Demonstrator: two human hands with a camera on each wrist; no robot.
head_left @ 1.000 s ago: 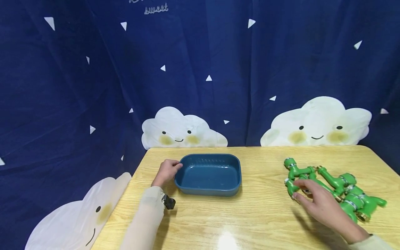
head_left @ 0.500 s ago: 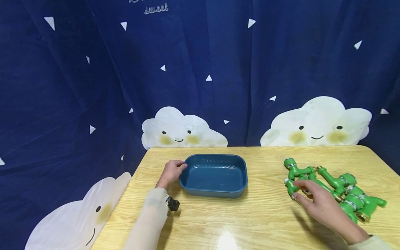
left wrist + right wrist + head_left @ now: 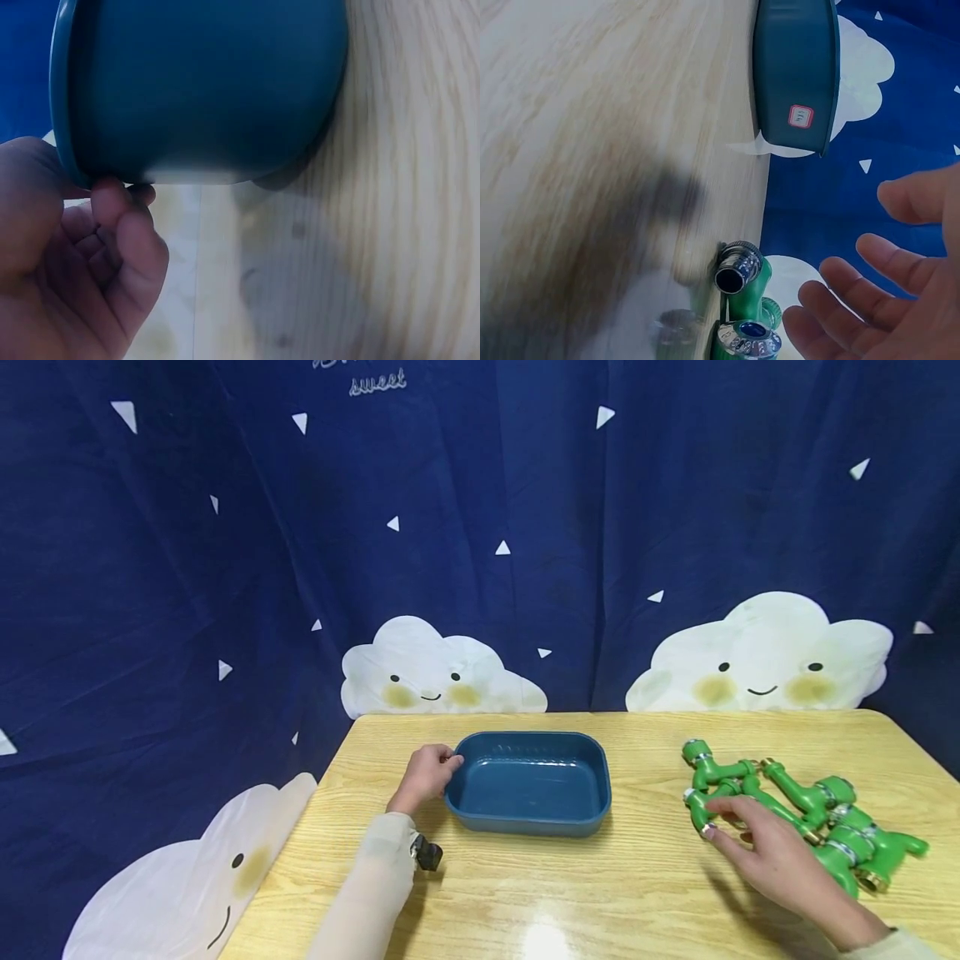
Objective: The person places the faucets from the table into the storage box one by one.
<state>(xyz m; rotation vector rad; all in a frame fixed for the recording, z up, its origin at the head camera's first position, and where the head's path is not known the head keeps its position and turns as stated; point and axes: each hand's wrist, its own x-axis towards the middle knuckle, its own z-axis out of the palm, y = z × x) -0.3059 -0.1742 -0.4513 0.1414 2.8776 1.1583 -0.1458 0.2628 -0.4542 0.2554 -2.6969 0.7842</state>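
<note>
My left hand (image 3: 426, 775) pinches the left rim of a dark blue rectangular basin (image 3: 528, 827) on the table. The left wrist view has the thumb and curled fingers (image 3: 131, 240) at the rim of the basin (image 3: 202, 82). Over at the right, my right hand (image 3: 776, 860) hovers by a group of several green taps (image 3: 810, 797) with metal threaded ends, its fingers spread and loosely bent. In the right wrist view nothing lies between the thumb and fingers (image 3: 847, 289), and a green tap (image 3: 746, 292) with a chrome end shows close by. The hand hides part of the group.
The light wood table (image 3: 637, 893) ends at the back against a dark blue curtain (image 3: 555, 527) with white clouds and triangles. A small label (image 3: 801, 116) is stuck on the basin's right end. Bare table separates the basin from the taps.
My left hand has slid the basin to the right across the table, nearer the taps. The right hand and the taps have stayed in about the same place.
</note>
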